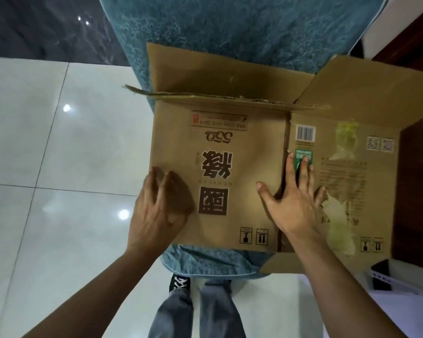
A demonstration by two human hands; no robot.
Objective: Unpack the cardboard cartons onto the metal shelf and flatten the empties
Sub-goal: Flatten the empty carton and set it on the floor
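overall, a pale tiled floor surrounds a teal-covered surface, which runs away from the viewer through the middle of the view. a brown cardboard carton lies collapsed on the surface's near end, reaching from its left edge and overhanging its right edge. two printed panels face up, side by side, joined at a crease. the far flap and the right-hand flap stand out loose and are not yet pressed down. the right hand is spread wide, palm down, with straight fingers pressing across the crease between the panels. the left hand rests at the carton's left edge with loosely bent fingers on the panel; whether any finger hooks under the edge cannot be told. a green label lies under the right fingertips, with a barcode just beyond it. judged stage: this carton appears emptied and nearly flat, with its flaps left to fold in. no contents and no metal shelf are in view, so progress on other cartons cannot be judged.
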